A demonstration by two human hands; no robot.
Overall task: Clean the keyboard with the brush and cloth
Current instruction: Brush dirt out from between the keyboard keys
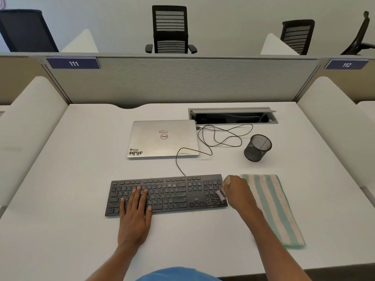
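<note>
A black wired keyboard (172, 194) lies on the white desk in front of me. My left hand (135, 211) rests flat on its left half, fingers spread over the keys. My right hand (236, 191) is closed around a small brush (221, 196), whose grey bristles touch the number pad at the keyboard's right end. A folded cloth (278, 207) with green and cream stripes lies flat on the desk just right of the keyboard, partly behind my right wrist.
A closed silver laptop (163, 138) sits behind the keyboard. The keyboard's cable (221, 136) loops toward an open cable tray (233, 116). A black mesh pen cup (257, 148) stands at right. A grey partition (182, 80) bounds the desk's far edge.
</note>
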